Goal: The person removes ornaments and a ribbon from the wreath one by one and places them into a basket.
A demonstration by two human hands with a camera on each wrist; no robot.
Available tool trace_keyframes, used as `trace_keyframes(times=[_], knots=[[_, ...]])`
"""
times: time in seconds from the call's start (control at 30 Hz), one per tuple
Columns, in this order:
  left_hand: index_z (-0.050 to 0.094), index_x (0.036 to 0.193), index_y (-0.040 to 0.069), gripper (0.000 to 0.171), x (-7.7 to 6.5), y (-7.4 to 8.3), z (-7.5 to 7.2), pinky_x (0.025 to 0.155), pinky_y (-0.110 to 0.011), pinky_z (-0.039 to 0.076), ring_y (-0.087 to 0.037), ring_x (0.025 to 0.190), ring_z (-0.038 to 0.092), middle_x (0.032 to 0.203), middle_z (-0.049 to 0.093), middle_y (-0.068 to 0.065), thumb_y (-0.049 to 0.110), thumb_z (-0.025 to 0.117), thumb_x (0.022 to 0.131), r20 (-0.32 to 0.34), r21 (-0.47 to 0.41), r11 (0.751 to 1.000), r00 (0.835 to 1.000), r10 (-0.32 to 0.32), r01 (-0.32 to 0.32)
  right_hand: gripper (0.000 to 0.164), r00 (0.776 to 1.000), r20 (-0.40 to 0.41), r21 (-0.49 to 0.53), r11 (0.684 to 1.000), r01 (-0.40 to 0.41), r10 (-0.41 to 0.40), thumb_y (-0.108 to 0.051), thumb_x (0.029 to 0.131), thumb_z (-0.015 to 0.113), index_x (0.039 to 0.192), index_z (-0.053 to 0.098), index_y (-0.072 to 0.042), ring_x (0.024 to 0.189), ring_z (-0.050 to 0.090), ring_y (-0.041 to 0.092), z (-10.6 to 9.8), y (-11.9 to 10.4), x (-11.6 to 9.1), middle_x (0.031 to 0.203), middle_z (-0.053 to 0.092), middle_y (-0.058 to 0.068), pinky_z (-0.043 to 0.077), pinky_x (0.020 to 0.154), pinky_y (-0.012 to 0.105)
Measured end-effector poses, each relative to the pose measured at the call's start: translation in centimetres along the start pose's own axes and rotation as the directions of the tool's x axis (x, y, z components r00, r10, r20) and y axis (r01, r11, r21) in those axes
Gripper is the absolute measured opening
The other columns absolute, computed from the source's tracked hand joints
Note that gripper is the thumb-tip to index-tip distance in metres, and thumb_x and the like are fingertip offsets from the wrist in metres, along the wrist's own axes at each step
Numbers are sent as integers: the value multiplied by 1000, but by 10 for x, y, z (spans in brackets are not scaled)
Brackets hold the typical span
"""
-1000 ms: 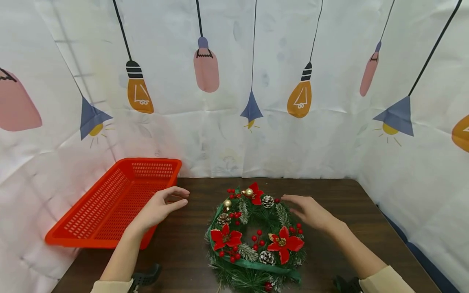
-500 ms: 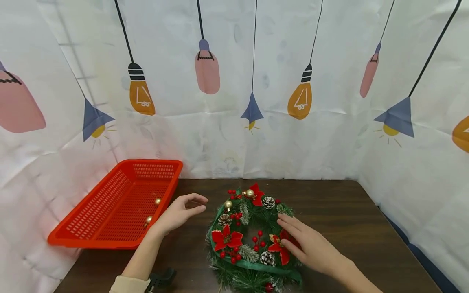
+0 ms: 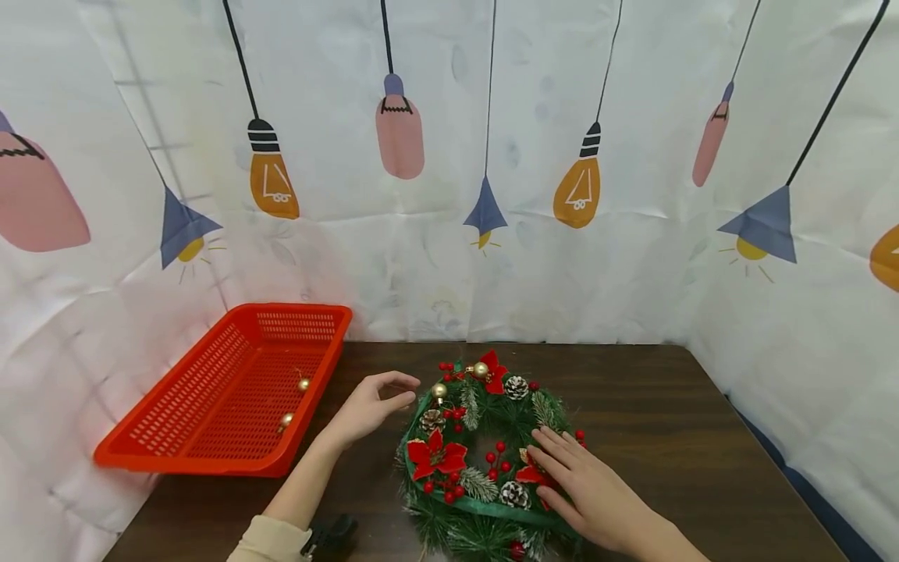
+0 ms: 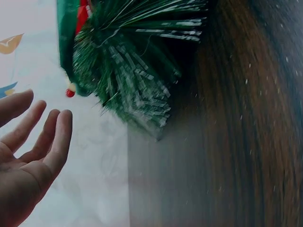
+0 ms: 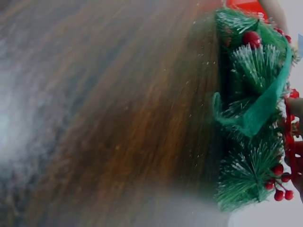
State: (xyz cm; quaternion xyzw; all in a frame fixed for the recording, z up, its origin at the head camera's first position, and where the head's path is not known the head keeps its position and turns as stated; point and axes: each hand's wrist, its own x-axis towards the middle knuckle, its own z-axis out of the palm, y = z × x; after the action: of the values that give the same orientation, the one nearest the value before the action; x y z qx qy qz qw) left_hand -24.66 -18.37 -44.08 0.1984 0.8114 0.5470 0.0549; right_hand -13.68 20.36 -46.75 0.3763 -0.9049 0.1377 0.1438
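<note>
A green wreath (image 3: 485, 535) with red flowers, pinecones, berries, gold baubles and a green ribbon (image 5: 265, 104) lies on the table. My right hand (image 3: 593, 488) is over its lower right side, fingers stretched flat across a red poinsettia (image 3: 531, 472) that they partly hide. Beside the upper left edge of the wreath is my left hand (image 3: 372, 406), its fingers loosely bent, with nothing in them. In the left wrist view that hand (image 4: 35, 161) has its fingers apart from the frosted pine needles (image 4: 137, 90).
A red plastic basket (image 3: 211, 471) stands at the back left, with two gold baubles (image 3: 303, 385) inside. The dark wooden table (image 3: 646, 390) reaches a white curtain (image 3: 435, 273) printed with lamps at the back.
My left hand has moved right, away from the basket to the wreath, uncovering the baubles. My right hand has come down from the wreath's upper right edge onto the red poinsettia.
</note>
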Motion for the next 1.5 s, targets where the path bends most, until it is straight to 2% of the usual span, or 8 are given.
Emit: trace_keyframes(times=[0.07, 0.2, 0.53, 0.73, 0.8, 0.97, 1.23, 1.5], knots=[[70, 126, 7, 28, 3, 0, 4, 93, -56, 54, -43, 108, 66, 127, 66, -13, 20, 68, 101, -7, -3, 1000, 1000, 5, -5, 52, 1000, -2, 11, 1000, -3, 3, -38, 105, 60, 147, 58, -7, 145, 41, 31, 0, 1, -1, 156, 46, 13, 21, 121, 30], [72, 125, 9, 26, 12, -2, 12, 92, -52, 54, -34, 111, 65, 126, 68, -12, 19, 69, 101, -43, 75, 997, 999, 32, -29, 53, 1000, -10, 25, 1000, 10, -10, -36, 105, 61, 148, 56, -6, 144, 41, 33, 3, 4, -3, 156, 46, 15, 2, 119, 19], [74, 123, 11, 25, 28, -4, 25, 85, -43, 55, -22, 103, 66, 121, 69, -4, 20, 71, 100, -46, 142, 989, 998, 46, -39, 56, 1000, -3, 8, 1000, -13, 13, -39, 105, 59, 151, 52, -5, 145, 40, 31, 5, 6, -9, 157, 45, 14, 3, 120, 20], [73, 124, 12, 27, 33, -9, 27, 82, -41, 56, -21, 99, 67, 114, 71, -3, 25, 70, 100, 23, 160, 986, 999, 46, -49, 62, 997, -3, 14, 997, -77, 78, -43, 104, 60, 153, 49, -6, 147, 37, 27, 6, 8, -13, 159, 42, 10, 26, 118, 32], [72, 126, 12, 29, 33, -9, 27, 82, -41, 56, -21, 98, 67, 111, 72, -2, 25, 71, 100, 45, 158, 986, 998, 37, -44, 63, 997, -6, 27, 997, -77, 77, -43, 104, 61, 153, 48, -6, 147, 37, 27, 8, 8, -13, 160, 41, 10, 25, 119, 30], [70, 129, 9, 31, 33, -9, 28, 80, -42, 56, -25, 99, 66, 112, 72, -5, 22, 70, 101, 82, 134, 990, 996, 29, -40, 63, 998, -10, 65, 996, -66, 67, -41, 104, 61, 154, 47, -5, 148, 36, 28, 12, 8, -15, 160, 41, 12, 5, 117, 14], [69, 129, 10, 31, 35, -4, 28, 78, -40, 55, -24, 95, 65, 109, 71, -5, 22, 71, 100, 97, 142, 988, 994, 46, -60, 62, 998, -12, 56, 996, -66, 67, -40, 105, 59, 154, 46, -5, 148, 35, 27, 11, 8, -12, 161, 40, 12, 5, 118, 17], [71, 125, 11, 29, 34, -1, 27, 77, -37, 56, -21, 92, 65, 103, 70, 1, 21, 73, 98, 46, 164, 985, 998, 46, -53, 62, 999, -23, 51, 998, -42, 43, -38, 105, 60, 155, 45, -4, 148, 36, 28, 12, 9, -12, 160, 40, 13, 5, 119, 18]])
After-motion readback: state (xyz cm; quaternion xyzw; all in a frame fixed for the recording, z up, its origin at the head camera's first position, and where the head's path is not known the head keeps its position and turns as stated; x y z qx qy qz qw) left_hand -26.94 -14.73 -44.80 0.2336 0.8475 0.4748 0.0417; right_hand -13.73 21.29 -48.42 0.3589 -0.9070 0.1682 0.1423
